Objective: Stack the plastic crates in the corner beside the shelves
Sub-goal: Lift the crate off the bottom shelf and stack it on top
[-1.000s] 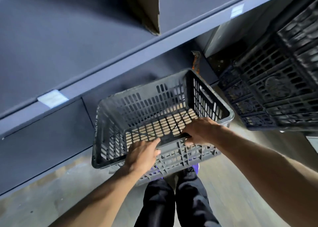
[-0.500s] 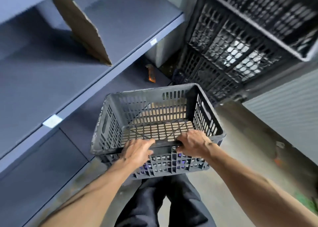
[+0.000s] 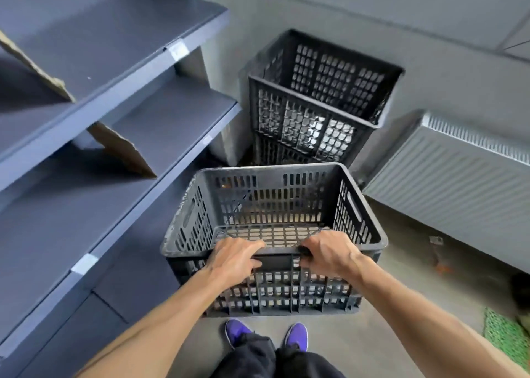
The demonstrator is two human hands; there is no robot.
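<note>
I hold a dark grey slotted plastic crate (image 3: 275, 205) in front of me, off the floor, above my feet. My left hand (image 3: 233, 258) and my right hand (image 3: 329, 253) both grip its near rim, fingers curled over the edge. Beyond it, in the corner between the shelves and the wall, stands a stack of black plastic crates (image 3: 315, 105), the top one open and empty.
Grey metal shelves (image 3: 120, 71) run along the left, with cardboard pieces (image 3: 123, 151) lying on them. A white radiator (image 3: 459, 177) hangs on the right wall. A green mesh item (image 3: 504, 334) lies on the floor at the right. My purple shoes (image 3: 266, 334) stand on the concrete floor.
The view has swung up and right, so the corner stack now stands straight ahead. The held crate has come level and closer to the stack. Both hands keep the same grip.
</note>
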